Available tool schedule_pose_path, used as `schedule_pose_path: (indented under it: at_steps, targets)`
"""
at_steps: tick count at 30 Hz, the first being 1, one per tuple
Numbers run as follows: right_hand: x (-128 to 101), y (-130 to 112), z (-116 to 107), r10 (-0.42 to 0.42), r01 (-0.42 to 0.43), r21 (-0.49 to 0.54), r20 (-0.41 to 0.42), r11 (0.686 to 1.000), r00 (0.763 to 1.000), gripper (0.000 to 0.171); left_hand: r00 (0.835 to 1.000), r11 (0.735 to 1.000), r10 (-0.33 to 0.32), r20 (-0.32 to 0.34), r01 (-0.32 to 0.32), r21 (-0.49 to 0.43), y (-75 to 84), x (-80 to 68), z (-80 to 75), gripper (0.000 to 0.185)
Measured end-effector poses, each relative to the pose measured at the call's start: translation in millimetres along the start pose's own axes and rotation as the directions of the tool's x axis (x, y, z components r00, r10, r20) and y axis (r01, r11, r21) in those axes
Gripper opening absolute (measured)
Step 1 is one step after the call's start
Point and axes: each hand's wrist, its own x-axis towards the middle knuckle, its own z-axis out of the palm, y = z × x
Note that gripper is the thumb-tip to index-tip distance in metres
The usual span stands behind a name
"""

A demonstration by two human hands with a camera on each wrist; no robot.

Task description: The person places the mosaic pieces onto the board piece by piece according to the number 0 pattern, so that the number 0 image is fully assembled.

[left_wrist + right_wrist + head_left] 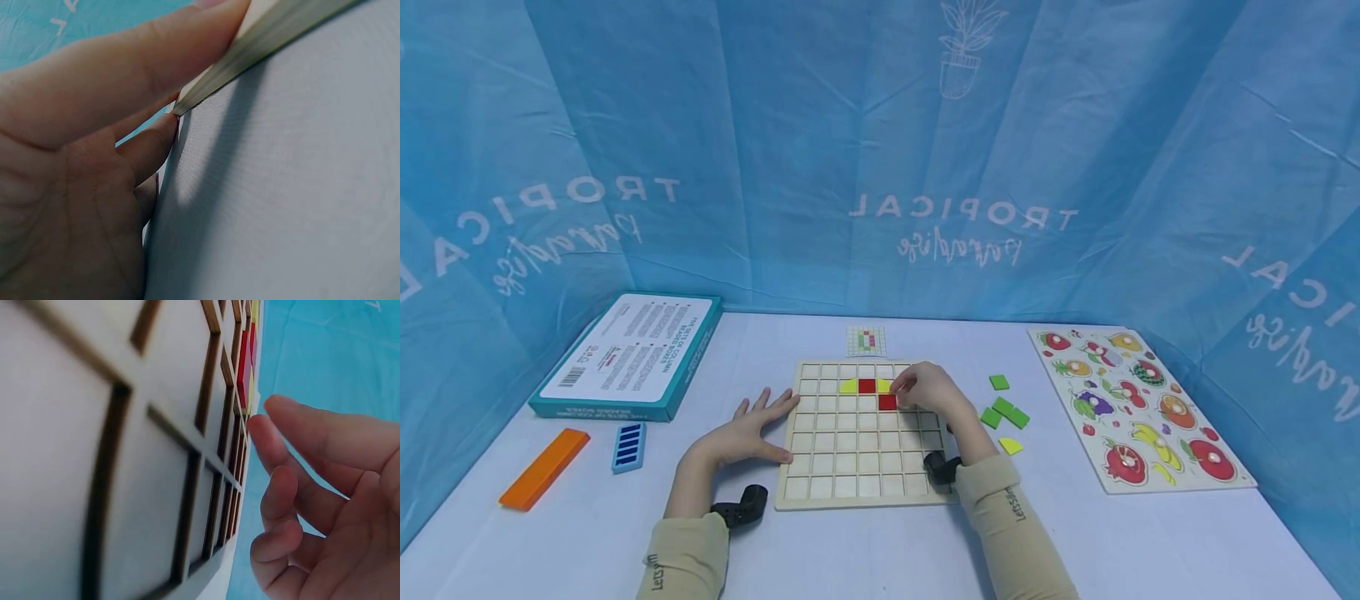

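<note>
Keep flat left hand (752, 429) pressing wooden grid board (857, 467) steady; with right hand (928, 387), fingers loosely curled, nudge red tile (887, 402) squarely into cell beneath fingertips.

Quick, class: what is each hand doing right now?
Left hand: open, fingers flat against the left edge of the wooden grid board.
Right hand: open, loosely curled, fingertips at a red square tile, holding nothing.
</note>
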Motion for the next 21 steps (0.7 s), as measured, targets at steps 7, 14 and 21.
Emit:
schedule_pose_path:
  at_steps: [7, 14, 21]
  targets:
    - [0, 9, -8, -0.018, 0.02, 0.111, -0.016, 0.994, 1.0, 0.015, 1.0, 1.0, -0.01, 0.004, 0.01, -0.009, 0.4, -0.8, -1.6, 0.103]
    - [-4, 18, -16, -0.053, 0.053, 0.259, -0.006, 0.965, 0.999, 0.019, 1.0, 1.0, -0.005, 0.007, 0.005, -0.015, 0.1, -0.7, -1.8, 0.103]
    - [-10, 28, -23, -0.073, 0.077, 0.295, -0.025, 0.952, 0.997, 0.022, 1.0, 1.0, -0.001, 0.005, 0.001, -0.019, -0.5, -1.0, -1.1, 0.103]
